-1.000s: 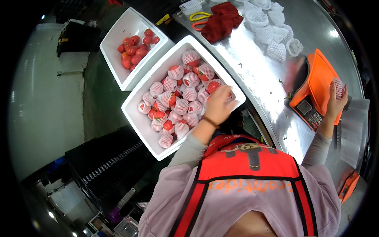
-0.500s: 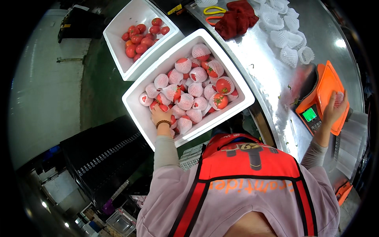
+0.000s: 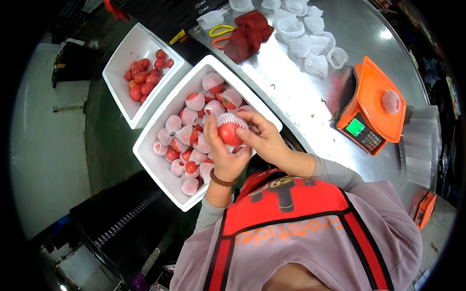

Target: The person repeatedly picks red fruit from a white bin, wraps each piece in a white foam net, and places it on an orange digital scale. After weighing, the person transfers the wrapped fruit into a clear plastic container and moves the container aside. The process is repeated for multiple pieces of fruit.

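Note:
Both my hands hold one tomato (image 3: 230, 134) partly covered by a white foam net sleeve, above the nearer foam box. My left hand (image 3: 221, 155) cups it from the left, a beaded bracelet at the wrist. From the right, my right hand (image 3: 259, 138) grips it with the thumb across the bare red skin. Beneath them, the white foam box (image 3: 145, 150) holds many tomatoes in foam nets, some partly bare; my hands hide part of them. On the orange weighing scale (image 3: 376, 102) rests a netted tomato (image 3: 391, 101), apart from my hands.
Another white foam box (image 3: 116, 80) with bare tomatoes stands at the far left. Across the metal table (image 3: 291, 102) lie several foam net sleeves (image 3: 310, 43), a dark red cloth (image 3: 247, 36) and scissors with yellow and orange handles (image 3: 221, 33). Clear packaging (image 3: 422, 143) lies right of the scale.
My left hand has risen out of the box and now holds a sleeved tomato. My right hand has left the netted tomato on the scale and joined it. The view has shifted right.

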Demonstrator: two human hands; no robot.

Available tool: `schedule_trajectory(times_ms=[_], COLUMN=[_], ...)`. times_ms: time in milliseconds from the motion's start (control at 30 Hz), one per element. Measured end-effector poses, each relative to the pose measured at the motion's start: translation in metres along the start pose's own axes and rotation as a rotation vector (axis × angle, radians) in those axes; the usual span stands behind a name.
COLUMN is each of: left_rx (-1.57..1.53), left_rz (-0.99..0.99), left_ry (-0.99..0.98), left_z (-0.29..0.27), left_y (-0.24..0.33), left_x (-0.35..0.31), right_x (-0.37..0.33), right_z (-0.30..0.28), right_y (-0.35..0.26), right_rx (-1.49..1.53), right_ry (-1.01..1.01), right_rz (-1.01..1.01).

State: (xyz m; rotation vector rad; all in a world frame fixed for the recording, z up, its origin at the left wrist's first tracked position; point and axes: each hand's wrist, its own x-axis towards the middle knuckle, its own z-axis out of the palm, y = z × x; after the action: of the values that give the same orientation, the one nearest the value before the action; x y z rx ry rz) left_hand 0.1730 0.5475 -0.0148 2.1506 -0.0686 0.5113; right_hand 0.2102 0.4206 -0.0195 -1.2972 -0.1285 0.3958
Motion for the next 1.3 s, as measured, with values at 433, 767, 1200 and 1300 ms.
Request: schedule_trajectory(times_ms=[433,767,1200,1300], left_rx=[-1.545,-2.024,-0.222,-0.61], left_rz=[-0.718,-0.864,-0.358,-0.589], left_ry=[-0.15,-0.218,-0.113,-0.121], left_z=[0.028,0.035,0.056,0.065], left_y=[-0.014,-0.018,-0.006,-0.011], left_x=[0.0,0.007,0.018,0.011], right_x=[0.011,-0.001,-0.002,-0.006], right_z=[-0.045,-0.09,-0.073,-0.072], right_y=[-0.009,-0.024,-0.015,-0.012], right_rx=[-0.109,0.702,-0.671,-0.469], right_ry=[0.194,-0.169,0.06,-0.021], right_rz=[0.073,0.561,-0.51,-0.339])
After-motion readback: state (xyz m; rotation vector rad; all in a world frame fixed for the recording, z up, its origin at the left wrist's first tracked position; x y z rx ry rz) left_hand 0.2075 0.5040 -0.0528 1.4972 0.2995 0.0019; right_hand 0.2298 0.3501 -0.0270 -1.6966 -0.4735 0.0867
